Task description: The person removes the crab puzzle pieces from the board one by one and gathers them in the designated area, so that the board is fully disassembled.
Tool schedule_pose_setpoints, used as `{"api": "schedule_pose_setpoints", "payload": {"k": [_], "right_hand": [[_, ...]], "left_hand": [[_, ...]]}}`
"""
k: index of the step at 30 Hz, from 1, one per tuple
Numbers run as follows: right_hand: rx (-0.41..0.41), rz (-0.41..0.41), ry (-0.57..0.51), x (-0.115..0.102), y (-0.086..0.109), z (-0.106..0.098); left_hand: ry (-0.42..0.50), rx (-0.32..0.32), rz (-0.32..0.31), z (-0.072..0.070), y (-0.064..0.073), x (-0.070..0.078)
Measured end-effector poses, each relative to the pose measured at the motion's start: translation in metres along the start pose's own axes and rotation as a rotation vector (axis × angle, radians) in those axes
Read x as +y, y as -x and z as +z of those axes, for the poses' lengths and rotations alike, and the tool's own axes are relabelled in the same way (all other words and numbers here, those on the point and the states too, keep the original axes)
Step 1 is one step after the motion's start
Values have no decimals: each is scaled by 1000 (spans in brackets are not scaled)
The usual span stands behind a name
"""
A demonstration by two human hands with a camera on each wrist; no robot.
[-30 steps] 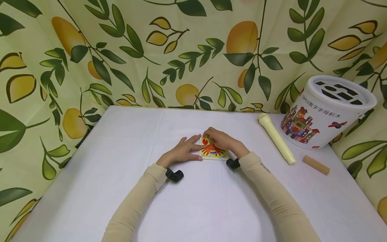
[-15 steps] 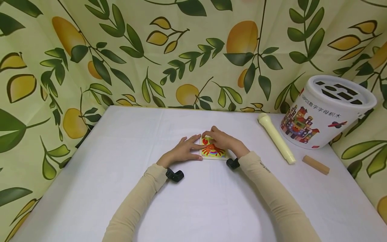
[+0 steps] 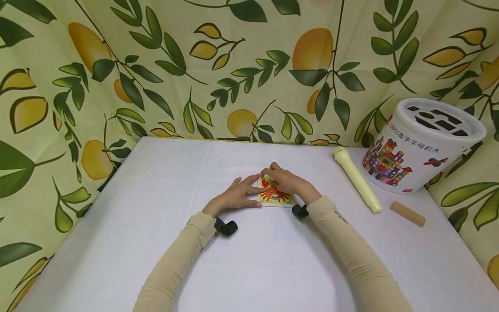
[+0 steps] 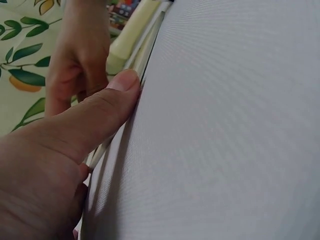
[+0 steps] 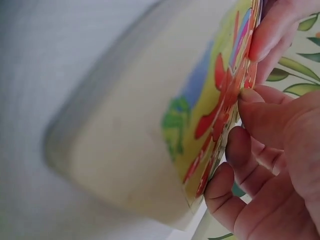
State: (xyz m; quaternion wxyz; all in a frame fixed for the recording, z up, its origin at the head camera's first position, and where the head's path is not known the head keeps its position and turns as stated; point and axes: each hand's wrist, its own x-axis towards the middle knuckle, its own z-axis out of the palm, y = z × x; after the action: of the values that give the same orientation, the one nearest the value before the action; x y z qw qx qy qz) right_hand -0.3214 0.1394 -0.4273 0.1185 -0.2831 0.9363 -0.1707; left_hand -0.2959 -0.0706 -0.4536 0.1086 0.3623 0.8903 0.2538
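A small square crab jigsaw puzzle [image 3: 276, 197] lies on the white table in the head view, its upper part partly hidden by the hands. My left hand [image 3: 236, 194] spreads its fingers along the puzzle's left side, and the thumb touches the near left corner. In the left wrist view, the left thumb [image 4: 112, 97] rests at the board's edge. My right hand [image 3: 286, 180] reaches over the upper right of the puzzle. Bent fingers and thumb [image 5: 262, 117] touch its printed face in the right wrist view; whether they pinch a piece I cannot tell.
To the right lies a pale yellow microphone-shaped tube [image 3: 356, 178]. Beside it a white bucket [image 3: 409, 151] with a slotted lid stands upright. A wooden block [image 3: 407, 213] lies in front of the bucket. A patterned curtain [image 3: 249, 78] closes off the back and sides.
The right hand's fingers have shifted slightly over the puzzle's upper part, showing more of the red claw. The left hand and puzzle stay in place.
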Motion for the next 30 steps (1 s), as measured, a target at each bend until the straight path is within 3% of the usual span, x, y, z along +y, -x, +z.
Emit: {"api": "schedule_pose_setpoints", "payload": {"k": [6,15,25,30], "right_hand": [[31,-21,-69,2,0,1],[105,14,-157,6,1,0],[94,21,-236,9,1,-1],[141,-5,-310,15,-1,-1]], "left_hand": [[-7,2,1,0,0,0],[-2,9,-3,1,0,0],[-7,3,-9,1,1,2],[-2,-3,-17,0,1,2]]}}
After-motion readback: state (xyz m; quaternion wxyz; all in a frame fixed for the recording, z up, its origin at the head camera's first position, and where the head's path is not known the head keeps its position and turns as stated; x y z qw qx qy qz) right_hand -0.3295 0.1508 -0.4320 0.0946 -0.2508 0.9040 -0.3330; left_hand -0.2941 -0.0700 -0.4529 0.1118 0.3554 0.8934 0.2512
